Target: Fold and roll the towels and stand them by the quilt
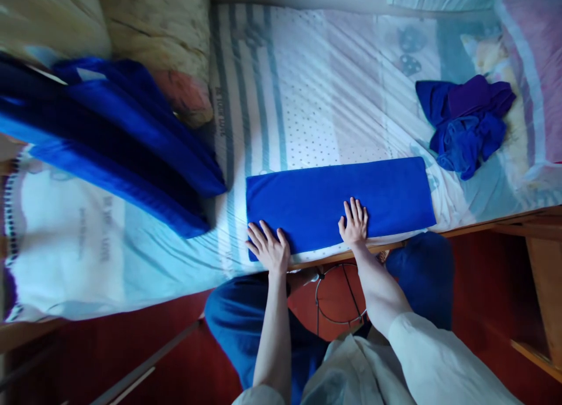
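Note:
A blue cloth (302,200), folded into a long flat rectangle, lies along the near edge of the bed. My left hand (270,247) rests with spread fingers on its near left corner. Flat on the cloth's near edge, right of its middle, lies my right hand (355,220), fingers stretched out. Neither hand grips anything. To the left, long blue cloths (144,130) hang or stand at a slant over the bed; what holds them up cannot be made out. A crumpled heap of blue and purple cloth (472,127) lies to the right.
The bed (307,89) has a patterned pale sheet. Beige bedding (158,36) is piled at the back left, and a pink pillow (535,71) stands at the right. A wire ring frame (340,320) sits below the bed edge on the red floor (474,288).

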Action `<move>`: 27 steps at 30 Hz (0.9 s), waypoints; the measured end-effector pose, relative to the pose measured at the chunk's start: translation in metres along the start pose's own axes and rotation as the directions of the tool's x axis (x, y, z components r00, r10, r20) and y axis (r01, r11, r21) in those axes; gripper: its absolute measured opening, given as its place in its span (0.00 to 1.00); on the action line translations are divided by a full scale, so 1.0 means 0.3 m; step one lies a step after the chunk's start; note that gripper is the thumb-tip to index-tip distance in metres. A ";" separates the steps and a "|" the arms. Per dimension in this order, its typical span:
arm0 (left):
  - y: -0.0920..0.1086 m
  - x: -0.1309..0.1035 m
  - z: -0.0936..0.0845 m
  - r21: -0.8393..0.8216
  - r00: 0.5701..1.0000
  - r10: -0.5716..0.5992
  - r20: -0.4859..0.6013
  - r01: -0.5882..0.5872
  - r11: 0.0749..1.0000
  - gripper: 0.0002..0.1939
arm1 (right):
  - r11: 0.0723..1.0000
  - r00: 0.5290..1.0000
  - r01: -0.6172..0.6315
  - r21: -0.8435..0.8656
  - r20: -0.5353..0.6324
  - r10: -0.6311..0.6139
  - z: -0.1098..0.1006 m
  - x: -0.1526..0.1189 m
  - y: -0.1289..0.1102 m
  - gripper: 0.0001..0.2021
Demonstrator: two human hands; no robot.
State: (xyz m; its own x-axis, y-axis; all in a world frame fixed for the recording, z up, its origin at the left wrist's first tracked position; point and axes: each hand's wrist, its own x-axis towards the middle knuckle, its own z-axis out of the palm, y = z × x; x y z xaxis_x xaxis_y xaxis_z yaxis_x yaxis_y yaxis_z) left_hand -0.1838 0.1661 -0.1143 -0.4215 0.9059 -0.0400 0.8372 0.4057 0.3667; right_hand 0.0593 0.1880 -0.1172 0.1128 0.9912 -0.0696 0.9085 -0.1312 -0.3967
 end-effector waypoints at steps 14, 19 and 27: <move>-0.004 0.290 0.003 -0.072 0.966 0.229 0.122 -0.221 0.973 0.34 | 0.999 1.000 0.003 0.048 0.021 -0.004 -0.003 0.001 0.003 0.30; -0.026 0.406 0.000 -0.055 0.960 0.250 0.128 -0.245 0.968 0.35 | 1.000 1.000 0.029 0.005 -0.001 -0.029 0.010 -0.003 0.010 0.30; -0.019 0.462 -0.022 -0.033 0.911 0.383 0.150 -0.383 0.923 0.36 | 0.997 0.998 0.060 -0.056 -0.017 -0.061 0.038 -0.008 0.027 0.31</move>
State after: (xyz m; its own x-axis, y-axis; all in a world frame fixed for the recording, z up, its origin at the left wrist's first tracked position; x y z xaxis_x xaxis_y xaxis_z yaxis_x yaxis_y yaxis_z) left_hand -0.2493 0.2887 -0.1159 -0.0111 0.9993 -0.0351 0.9229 0.0238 0.3842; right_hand 0.0619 0.1843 -0.1308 0.0636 0.9975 -0.0300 0.9349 -0.0700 -0.3478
